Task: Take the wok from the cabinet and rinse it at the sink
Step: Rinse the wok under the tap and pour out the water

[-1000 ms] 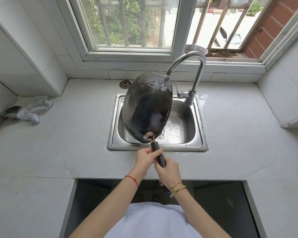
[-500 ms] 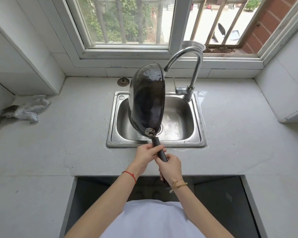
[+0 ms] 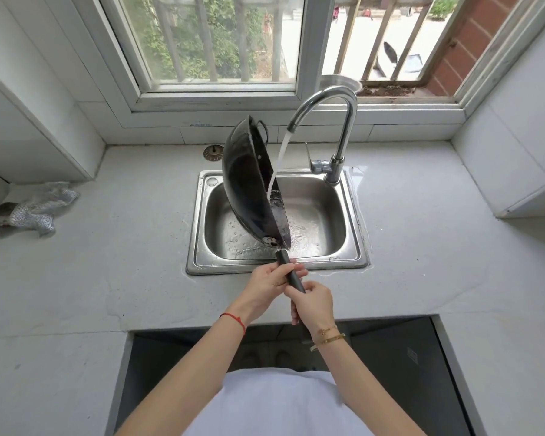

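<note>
faucet (image 3: pixel 334 99) over sink (image 3: pixel 356 262) | cloth (image 3: pixel 35 209) left | sink strainer (image 3: pixel 213 152) behind wok (image 3: pixel 249 187)

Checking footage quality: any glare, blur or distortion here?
Head view: wide-angle bend curves the counter edges; the window is bright but readable; glare glints on the tap and wet sink; the wok looks sharp.

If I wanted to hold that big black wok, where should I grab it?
Probably by the long black handle, coming from the near, counter side. The wok stands on edge over the sink and its handle points toward you; the left hand and right hand grip there.
</note>
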{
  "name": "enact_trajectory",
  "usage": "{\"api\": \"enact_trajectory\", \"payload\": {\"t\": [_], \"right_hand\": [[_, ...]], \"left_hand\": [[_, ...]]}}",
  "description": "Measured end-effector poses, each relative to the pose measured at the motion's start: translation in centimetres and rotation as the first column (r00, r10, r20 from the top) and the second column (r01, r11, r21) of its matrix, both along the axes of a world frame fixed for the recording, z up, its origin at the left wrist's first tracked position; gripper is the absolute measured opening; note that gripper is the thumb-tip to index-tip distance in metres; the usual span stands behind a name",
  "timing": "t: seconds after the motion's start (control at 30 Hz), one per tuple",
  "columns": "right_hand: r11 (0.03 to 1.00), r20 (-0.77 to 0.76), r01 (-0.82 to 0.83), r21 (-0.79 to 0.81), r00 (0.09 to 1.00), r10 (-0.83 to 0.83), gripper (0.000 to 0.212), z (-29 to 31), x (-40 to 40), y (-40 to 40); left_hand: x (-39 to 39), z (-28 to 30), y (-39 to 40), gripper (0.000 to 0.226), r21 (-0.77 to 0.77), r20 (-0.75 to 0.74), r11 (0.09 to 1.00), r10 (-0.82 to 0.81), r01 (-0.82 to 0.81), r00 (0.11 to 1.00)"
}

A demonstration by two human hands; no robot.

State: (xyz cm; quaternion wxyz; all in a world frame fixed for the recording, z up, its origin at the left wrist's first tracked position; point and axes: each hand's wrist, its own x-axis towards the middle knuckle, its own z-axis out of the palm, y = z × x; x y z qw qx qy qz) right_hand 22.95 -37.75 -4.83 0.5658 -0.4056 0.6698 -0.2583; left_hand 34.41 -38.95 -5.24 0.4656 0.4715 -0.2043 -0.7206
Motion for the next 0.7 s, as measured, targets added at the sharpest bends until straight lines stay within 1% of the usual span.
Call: {"api": "enact_trajectory", "payload": {"t": [0.07,0.13,0.27,0.5,0.7], "right_hand": [[0.996,0.136,-0.001,0.086,0.991,-0.011,0.018,0.4,0.1,-0.2],[0.99,0.171,-0.036,0.134,0.985,0.013,0.019,0.6,0.4,-0.5],[0.987,0.164,-0.076,0.143,0.985,0.052,0.015,0.3,0.8,-0.3],[0.99,0.144,-0.062,0.126,0.989,0.044,0.012,-0.4,0.2,0.6],[0.996,0.083,0.009,0.091,0.996,-0.016,0.013,-0.9,0.7,1.5]], "left_hand": [[0.1,-0.2,0.1,0.017,0.018,-0.028,1.0,0.016,-0.016,0.999],[0.4,-0.4,0.2,0.018,0.036,-0.054,0.999,0.033,-0.031,0.998],[0.7,-0.8,0.5,0.015,0.066,-0.032,0.998,0.018,-0.016,0.999],[0.8,-1.7,0.7,0.01,0.086,0.069,0.996,-0.016,0.01,0.997],[0.4,-2.1,0.7,0.025,0.111,0.181,0.994,-0.012,-0.009,0.983]]}}
